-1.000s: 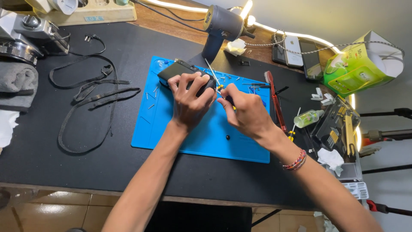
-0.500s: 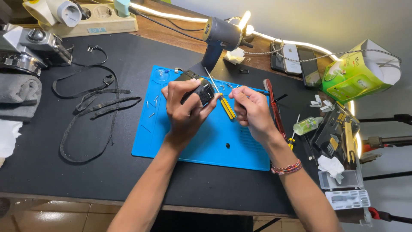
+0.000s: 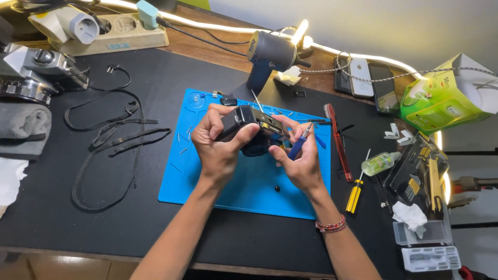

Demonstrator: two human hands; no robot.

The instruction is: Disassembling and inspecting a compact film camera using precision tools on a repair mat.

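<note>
The left hand now grips the black camera lifted off the blue mat, while the right hand has swapped the yellow screwdriver for a blue one

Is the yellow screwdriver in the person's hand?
No, the yellow screwdriver lies on the table; the right hand holds a blue one.

Black desk, pale wall, glowing light strip
</note>
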